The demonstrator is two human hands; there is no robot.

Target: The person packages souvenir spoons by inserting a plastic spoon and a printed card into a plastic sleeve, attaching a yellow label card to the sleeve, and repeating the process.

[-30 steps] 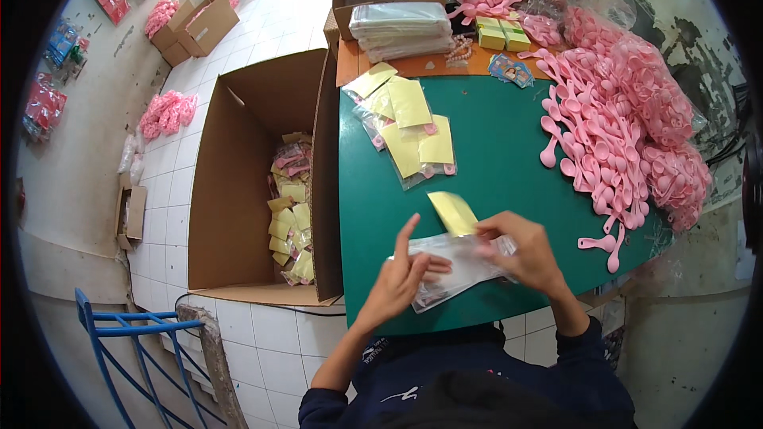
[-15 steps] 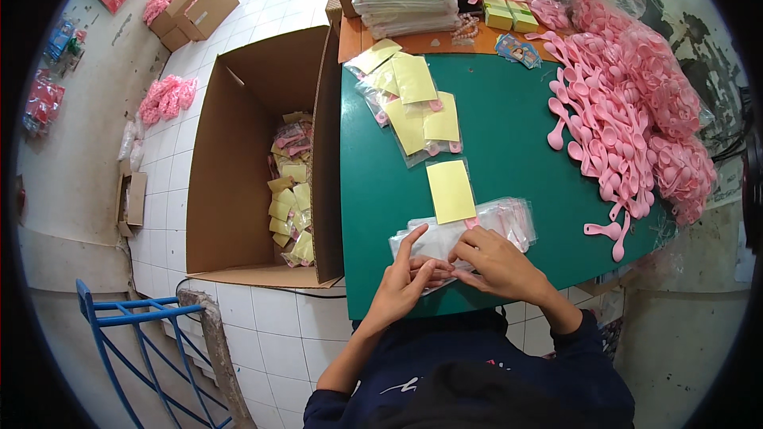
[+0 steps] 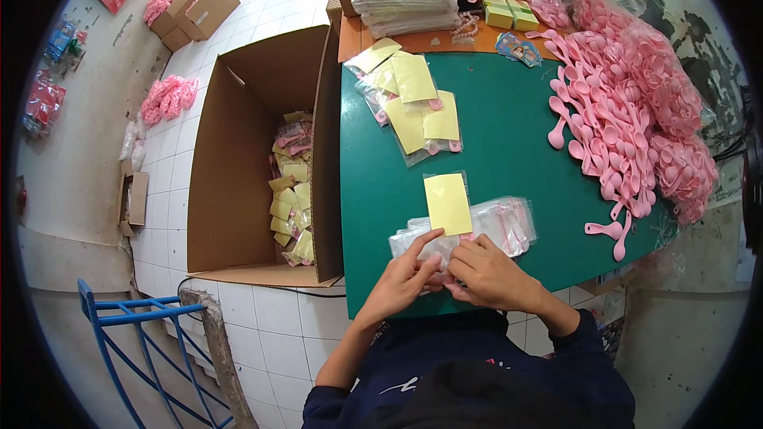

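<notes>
A clear plastic bag with a yellow card point(image 3: 448, 203) in its far part lies over a stack of clear plastic bags point(image 3: 501, 222) near the table's front edge. A bit of pink shows below the card, partly hidden by fingers. My left hand point(image 3: 405, 280) pinches the near end of the carded bag, its index finger stretched toward the card's lower corner. Close beside it, my right hand point(image 3: 491, 274) is closed with bent fingers on the same end. Farther off lies a group of bags with yellow cards point(image 3: 413, 79) and pink pieces.
Pink plastic spoons point(image 3: 608, 127) are heaped along the right side of the green table point(image 3: 509, 143). Left of the table stands a deep cardboard box point(image 3: 254, 87) holding several carded packets point(image 3: 294, 206). Stacked clear bags point(image 3: 405, 4) lie at the back. A blue metal frame point(image 3: 143, 310) stands at lower left.
The carded bag has shifted slightly toward me and to the left. My left index finger has come down to the card's lower edge, and both hands have closed up on the bag's near end.
</notes>
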